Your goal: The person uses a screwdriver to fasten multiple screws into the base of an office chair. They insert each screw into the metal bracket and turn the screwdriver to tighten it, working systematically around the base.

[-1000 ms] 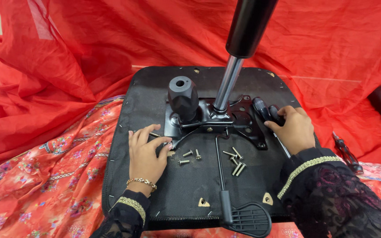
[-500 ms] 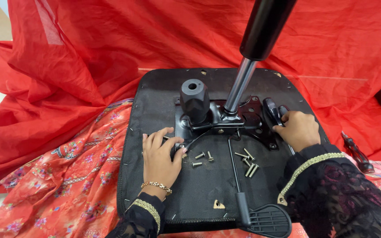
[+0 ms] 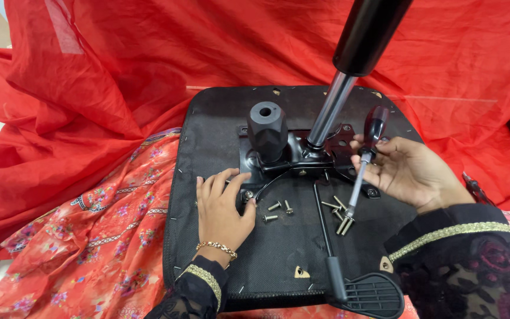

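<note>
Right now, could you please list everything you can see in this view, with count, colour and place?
seat base: one, black, centre, underside up
metal plate: one, black, on the seat base
knob: one, dark grey, on the plate's left
gas cylinder: one, silver and black, rising from the plate
lever: one, black, paddle at front edge
loose bolts: several, silvery, on the seat base
screwdriver: one, dark red handle, in right hand
cloth: red, behind and left
left hand: flat by a bolt
right hand: gripping the screwdriver

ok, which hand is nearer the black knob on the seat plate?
Left. The left hand rests on the seat underside just below-left of the black knob. The right hand, holding a screwdriver, is farther off, across the gas cylinder.
</note>
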